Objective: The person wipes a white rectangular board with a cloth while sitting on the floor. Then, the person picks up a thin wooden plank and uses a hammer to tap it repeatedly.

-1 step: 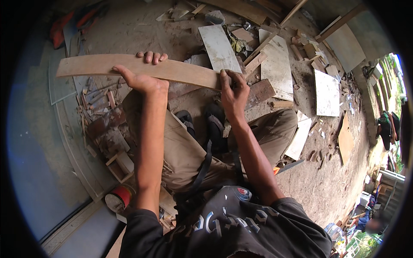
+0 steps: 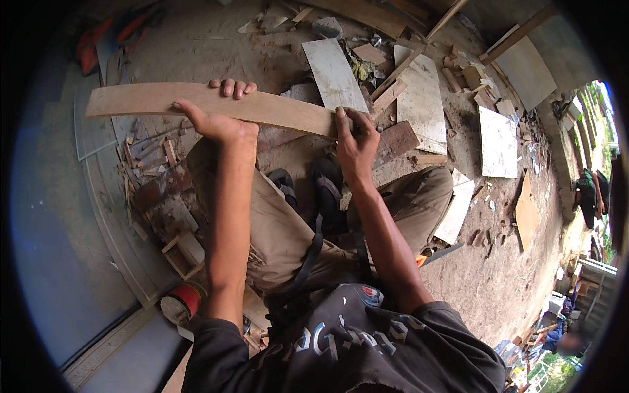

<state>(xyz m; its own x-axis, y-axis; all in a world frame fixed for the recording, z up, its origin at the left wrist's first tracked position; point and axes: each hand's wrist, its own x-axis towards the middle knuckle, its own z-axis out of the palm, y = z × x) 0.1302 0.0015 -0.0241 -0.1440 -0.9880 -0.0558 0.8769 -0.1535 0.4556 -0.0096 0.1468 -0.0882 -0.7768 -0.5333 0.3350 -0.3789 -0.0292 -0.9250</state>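
Observation:
A long, slightly curved strip of light brown wood (image 2: pixel 157 99) lies across in front of me, raised over my knees. My left hand (image 2: pixel 219 124) supports it from beneath near the middle. The thumb rests along the near edge, and the fingertips curl over the far edge. At the strip's right end my right hand (image 2: pixel 357 134) pinches it, with thumb and fingers on its end. The underside of the strip and my left palm are hidden.
White boards (image 2: pixel 498 141) and wood offcuts (image 2: pixel 396 95) litter the dirt floor ahead and right. Blue-grey sheets (image 2: pixel 52 216) stand along the left, near a red can (image 2: pixel 183 301). A blade (image 2: pixel 442 253) lies by my right knee. Another person (image 2: pixel 567 344) is at the lower right.

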